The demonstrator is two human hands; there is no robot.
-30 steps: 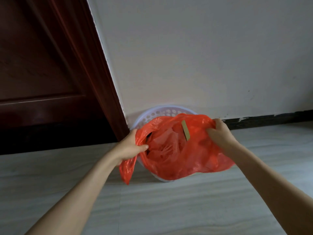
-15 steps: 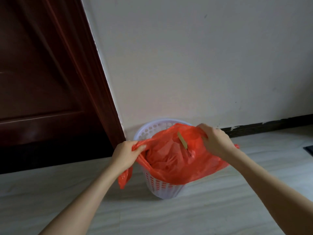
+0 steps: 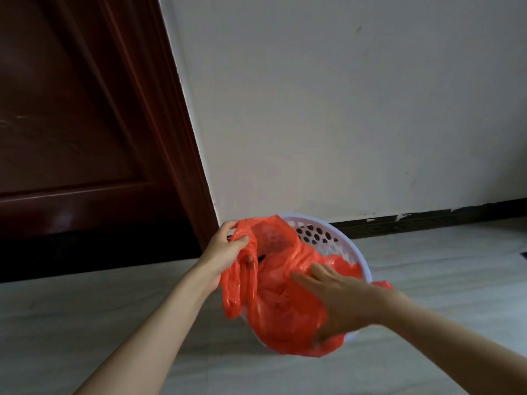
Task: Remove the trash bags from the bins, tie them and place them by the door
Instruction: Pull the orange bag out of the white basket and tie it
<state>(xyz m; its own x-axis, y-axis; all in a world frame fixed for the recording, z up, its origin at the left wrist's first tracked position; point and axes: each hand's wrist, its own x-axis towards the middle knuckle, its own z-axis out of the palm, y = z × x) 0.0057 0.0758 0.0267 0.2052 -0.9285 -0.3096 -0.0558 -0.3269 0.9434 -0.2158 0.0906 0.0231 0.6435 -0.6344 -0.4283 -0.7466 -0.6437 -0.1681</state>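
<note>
Dark door (image 3: 71,124) at left, white wall (image 3: 342,95) behind, pale floor (image 3: 85,323). White perforated bin (image 3: 328,238) against wall beside door frame. Red bag (image 3: 279,303) sits in bin, draped over near rim. Left hand (image 3: 225,249) pinches bunched bag edge. Right hand (image 3: 336,297) flat, fingers spread, pressing on bag.

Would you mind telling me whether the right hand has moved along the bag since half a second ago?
Yes. The right hand left the far rim and now lies nearer, across the bag, away from the wall.
</note>
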